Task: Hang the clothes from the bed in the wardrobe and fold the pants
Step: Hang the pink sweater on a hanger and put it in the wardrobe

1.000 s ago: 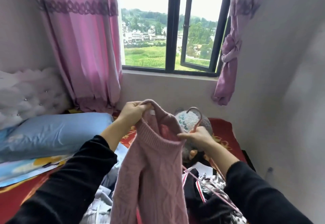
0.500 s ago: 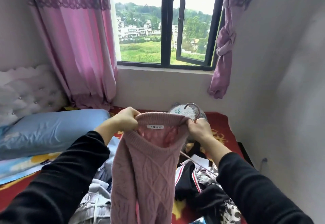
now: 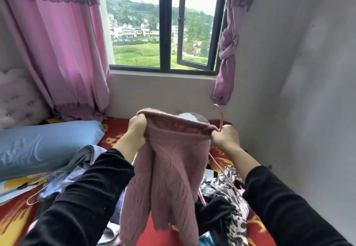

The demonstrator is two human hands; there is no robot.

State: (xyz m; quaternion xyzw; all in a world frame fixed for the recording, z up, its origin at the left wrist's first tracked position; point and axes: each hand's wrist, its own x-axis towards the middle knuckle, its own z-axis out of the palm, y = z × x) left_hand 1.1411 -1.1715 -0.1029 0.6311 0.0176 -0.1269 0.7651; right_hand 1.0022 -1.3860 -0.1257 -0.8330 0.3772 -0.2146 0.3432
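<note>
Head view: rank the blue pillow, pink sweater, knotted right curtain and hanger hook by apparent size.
1-2. Unranked: the pink sweater and the blue pillow look about alike. The sweater is held nearer the camera, and the frame edge cuts the pillow.
3. The knotted right curtain.
4. The hanger hook, smallest.

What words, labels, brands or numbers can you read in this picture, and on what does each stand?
No text can be read.
The pink sweater shows no tag at the neckline that the left hand and right hand hold.
The buildings outside the window are too far and blurred for signs.
</note>
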